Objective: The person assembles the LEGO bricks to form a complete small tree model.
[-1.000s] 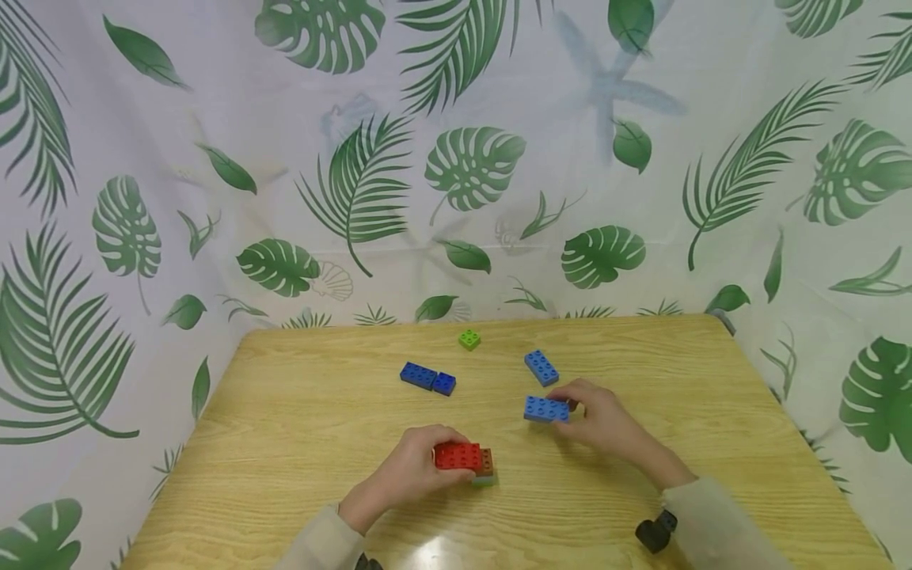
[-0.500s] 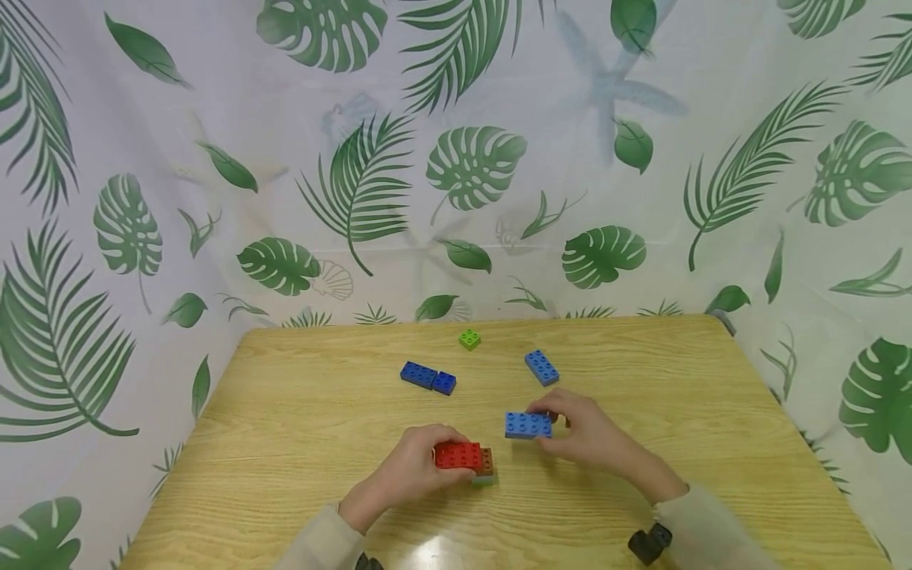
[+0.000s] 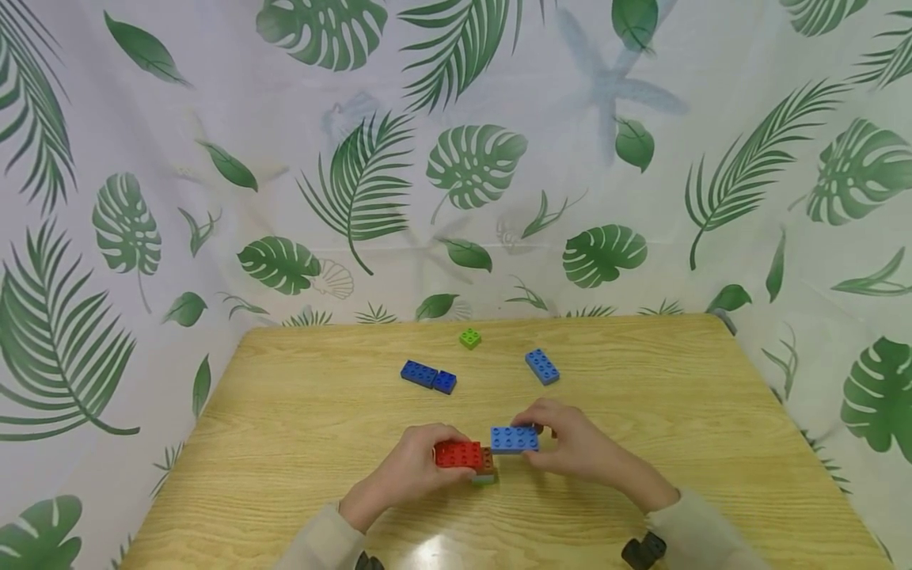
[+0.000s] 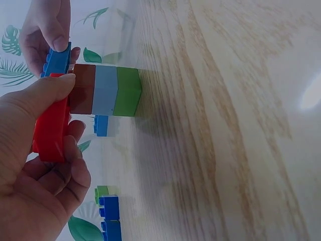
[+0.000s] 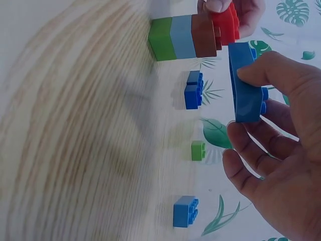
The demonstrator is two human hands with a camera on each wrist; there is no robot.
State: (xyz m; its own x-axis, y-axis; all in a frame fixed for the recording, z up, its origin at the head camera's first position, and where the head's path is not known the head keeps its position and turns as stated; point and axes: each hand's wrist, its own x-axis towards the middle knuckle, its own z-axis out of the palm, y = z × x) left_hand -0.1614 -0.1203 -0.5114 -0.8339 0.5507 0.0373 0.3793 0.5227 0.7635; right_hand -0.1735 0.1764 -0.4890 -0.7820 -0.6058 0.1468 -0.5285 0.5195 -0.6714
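Observation:
A small stack of toy bricks stands on the table, green (image 4: 128, 92) at the bottom, light blue (image 4: 105, 90) above it, brown (image 4: 83, 89) over that. A red brick (image 3: 458, 454) sits on the stack's top and juts out to the left. My left hand (image 3: 409, 467) grips this red brick between thumb and fingers. My right hand (image 3: 573, 443) pinches a blue eight-stud brick (image 3: 514, 438), studs up, just right of the stack. In the right wrist view this brick is held level above the table, with its near end close to the brown brick's bare studs.
Farther back on the wooden table (image 3: 299, 419) lie a dark blue brick (image 3: 418, 374) with a smaller dark blue one (image 3: 445, 381) beside it. A lime green brick (image 3: 470, 338) and another blue brick (image 3: 543, 366) lie near the back. A leaf-patterned cloth hangs behind.
My right hand has carried the blue brick leftward and toward me, up beside the stack. The left hand has stayed on the red brick.

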